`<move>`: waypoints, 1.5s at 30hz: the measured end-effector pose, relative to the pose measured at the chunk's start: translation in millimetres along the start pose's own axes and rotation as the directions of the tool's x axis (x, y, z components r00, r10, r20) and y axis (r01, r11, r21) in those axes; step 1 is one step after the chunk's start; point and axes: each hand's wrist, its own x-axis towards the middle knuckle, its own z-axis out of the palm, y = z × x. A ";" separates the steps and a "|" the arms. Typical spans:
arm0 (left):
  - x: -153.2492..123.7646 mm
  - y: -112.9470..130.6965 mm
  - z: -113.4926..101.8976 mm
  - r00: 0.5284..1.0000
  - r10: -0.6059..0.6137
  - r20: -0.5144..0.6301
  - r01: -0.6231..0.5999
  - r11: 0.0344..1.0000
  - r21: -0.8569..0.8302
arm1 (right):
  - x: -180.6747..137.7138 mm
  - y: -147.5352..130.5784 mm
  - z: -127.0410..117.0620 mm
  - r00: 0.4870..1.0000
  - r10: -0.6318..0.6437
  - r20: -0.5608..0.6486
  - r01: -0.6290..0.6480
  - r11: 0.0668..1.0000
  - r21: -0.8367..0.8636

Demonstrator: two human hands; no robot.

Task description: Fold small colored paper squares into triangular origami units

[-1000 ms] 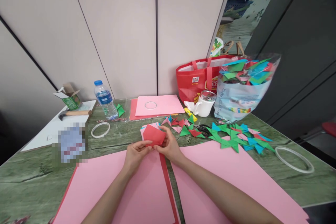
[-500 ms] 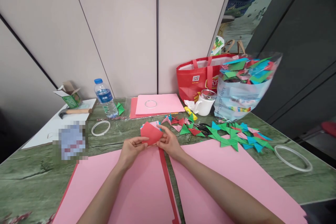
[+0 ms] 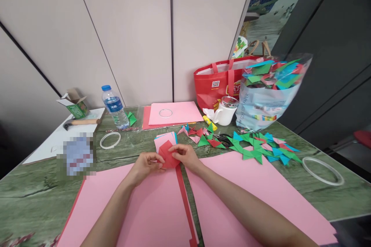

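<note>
Red paper [image 3: 165,147], a small piece with several angled edges, sits between both hands just above the near edge of a stack of little pink and blue-edged sheets [image 3: 165,138]. From my remote view, the left hand [image 3: 147,165] pinches its lower left side, fingers drawn narrow, and the right hand [image 3: 185,156] has thumb and fingers closed on its right side; I cannot tell how many layers lie under the fingertips. I judge the main risk to be a crooked crease: if either pinch slackens, the edges could slide out of line. Pressing too hard could crumple such thin stuff, and a low knuckle might nudge the stack askew. Beneath the forearms, large pink sheets [image 3: 153,208] cover much of the green, wood-patterned table [image 3: 31,197], so a dragging wrist could shift or dent them. Beyond, folded pieces [image 3: 252,152] lie scattered near black-handled scissors [image 3: 223,139], with a white mug [image 3: 225,115], a red bag [image 3: 209,90] and a water bottle [image 3: 113,105] farther back, before pale wall panels [image 3: 130,38]; dark panels [image 3: 327,46] stand on the right.
</note>
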 end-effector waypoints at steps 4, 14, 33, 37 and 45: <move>2.3 -0.4 -0.5 0.997 0.058 -0.059 -0.057 0.998 0.020 | -0.7 -1.1 -0.1 0.999 -0.034 -0.008 0.033 0.998 -0.047; 8.5 -12.6 4.1 0.950 0.188 -0.249 -0.175 0.982 0.071 | -2.8 2.9 6.9 0.985 -0.063 -0.163 0.066 0.998 0.012; 7.6 -9.8 8.5 0.930 0.148 -0.337 -0.169 0.985 -0.035 | -8.4 -6.9 12.6 0.989 -0.099 -0.114 0.081 0.984 -0.157; 7.5 -11.5 12.3 0.944 0.154 -0.293 -0.188 0.978 -0.089 | -6.0 -3.4 13.2 0.982 -0.027 -0.187 0.026 1.000 -0.009; 5.7 -12.5 15.1 0.951 0.112 -0.290 -0.113 0.994 0.013 | -5.8 -5.4 13.0 0.979 0.033 -0.200 -0.028 0.999 0.026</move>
